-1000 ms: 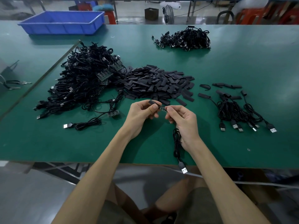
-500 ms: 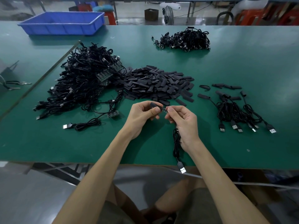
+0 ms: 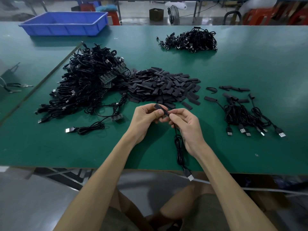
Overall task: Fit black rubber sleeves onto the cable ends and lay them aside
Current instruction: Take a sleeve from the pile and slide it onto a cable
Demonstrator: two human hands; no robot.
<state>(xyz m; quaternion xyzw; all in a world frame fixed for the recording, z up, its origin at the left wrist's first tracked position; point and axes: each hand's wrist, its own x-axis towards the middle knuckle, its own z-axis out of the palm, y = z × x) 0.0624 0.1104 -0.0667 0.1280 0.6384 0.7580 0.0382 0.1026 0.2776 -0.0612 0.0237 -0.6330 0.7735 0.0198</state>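
Observation:
My left hand (image 3: 146, 119) pinches a black rubber sleeve (image 3: 160, 109) between thumb and fingers, just above the green table (image 3: 250, 67). My right hand (image 3: 185, 124) pinches the end of a black cable (image 3: 179, 147) right at the sleeve's mouth. The cable end itself is hidden by the sleeve and my fingers. The cable's coil hangs below my right hand, and its USB plug (image 3: 189, 175) dangles past the table's front edge. A heap of loose sleeves (image 3: 163, 85) lies just beyond my hands.
A large tangle of unsleeved cables (image 3: 86, 85) lies to the left, with one loose cable (image 3: 90, 126) nearer. Several sleeved cables (image 3: 246, 114) lie to the right. Another cable pile (image 3: 191, 40) sits far back. A blue bin (image 3: 66, 24) stands at the far left.
The sleeve has slid farther over the cable end: the small board that showed between my hands is now covered. My hands have drawn slightly closer together.

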